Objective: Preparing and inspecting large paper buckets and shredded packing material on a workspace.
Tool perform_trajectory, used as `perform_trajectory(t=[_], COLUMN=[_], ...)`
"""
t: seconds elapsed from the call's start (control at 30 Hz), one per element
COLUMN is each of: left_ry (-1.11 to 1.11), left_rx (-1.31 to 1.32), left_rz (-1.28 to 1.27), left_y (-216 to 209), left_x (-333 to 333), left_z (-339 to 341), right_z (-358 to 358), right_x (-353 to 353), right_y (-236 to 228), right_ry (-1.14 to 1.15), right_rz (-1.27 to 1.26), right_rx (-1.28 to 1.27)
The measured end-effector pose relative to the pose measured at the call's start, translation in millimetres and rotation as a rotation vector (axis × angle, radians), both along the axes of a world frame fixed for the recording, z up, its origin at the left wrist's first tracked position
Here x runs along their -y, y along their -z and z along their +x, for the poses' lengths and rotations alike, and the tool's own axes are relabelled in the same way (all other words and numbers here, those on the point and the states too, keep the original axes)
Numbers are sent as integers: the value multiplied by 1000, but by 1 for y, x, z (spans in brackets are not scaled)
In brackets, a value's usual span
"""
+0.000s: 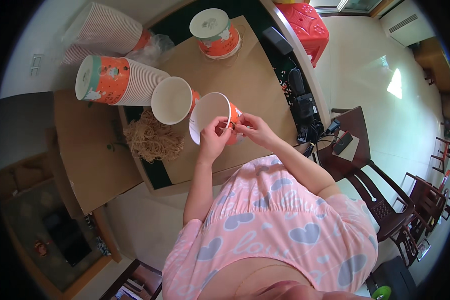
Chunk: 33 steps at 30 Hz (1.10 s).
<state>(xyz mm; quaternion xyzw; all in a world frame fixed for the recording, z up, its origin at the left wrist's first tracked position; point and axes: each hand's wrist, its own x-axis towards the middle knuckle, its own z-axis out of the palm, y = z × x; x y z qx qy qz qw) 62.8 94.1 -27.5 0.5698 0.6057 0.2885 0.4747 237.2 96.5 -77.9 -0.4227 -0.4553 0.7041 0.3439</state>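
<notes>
While the person in the pink heart-patterned dress [285, 225] works at the table, both hands meet at the rim of an orange-and-white paper tub [209, 109], held tilted above a sheet of tan cardboard [255, 75]. The left hand [214, 137] grips the rim, thumb and fingers curled in narrowly; the right hand [257, 131] has its fingertips bunched against the orange outer wall, though I cannot tell whether they pinch anything small there.

Just beside that tub sits an open tub [171, 100], its mouth showing, with a tangle of tan string [152, 137] below it. Near these lies a nested stack of tubs [120, 82]. An upturned tub [215, 37] stands at the cardboard's far end. Black adapters [305, 107] and cables line the table's right side, and a red stool [302, 27] stands beyond.
</notes>
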Motion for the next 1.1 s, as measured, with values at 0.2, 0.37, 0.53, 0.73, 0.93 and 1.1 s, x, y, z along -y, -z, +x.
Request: perform_trajectory(t=[0.2, 0.37, 0.53, 0.73, 0.93, 1.1], left_ry=[50, 124, 139, 151, 176, 206], left_rx=[-13, -4, 1, 4, -19, 104], left_rz=[1, 3, 5, 28, 28, -79], left_y=[5, -1, 1, 1, -2, 15], left_x=[6, 10, 14, 15, 15, 15], left_z=[-3, 1, 3, 4, 8, 11], right_z=[6, 13, 17, 16, 18, 23], right_x=[-1, -4, -8, -9, -11, -12], right_y=[-11, -10, -13, -10, -3, -7], right_ry=[5, -74, -122, -123, -131, -180], right_rz=[-199, -303, -294, -275, -243, -195], right_rx=[-122, -67, 20, 55, 79, 120])
